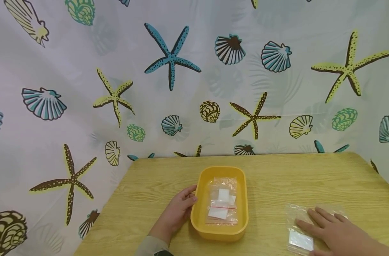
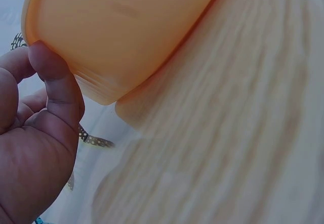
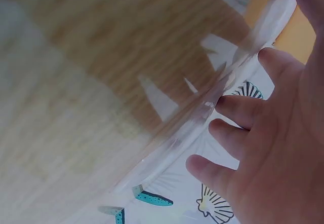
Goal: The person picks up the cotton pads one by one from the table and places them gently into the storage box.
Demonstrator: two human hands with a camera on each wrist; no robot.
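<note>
A yellow plastic tray stands on the wooden table, holding several small clear zip bags with white pieces in them. My left hand grips its left side, thumb and fingers at the rim; in the left wrist view the hand is at the edge of the orange-looking tray wall. Over on the right, my right hand rests with spread fingers on clear plastic bags. A white piece shows in them beside the thumb. Straight fingers touch the plastic in the right wrist view.
The wooden table extends around the tray, its back edge meeting a hanging white cloth printed with starfish and shells. The cloth also closes off the left and right sides.
</note>
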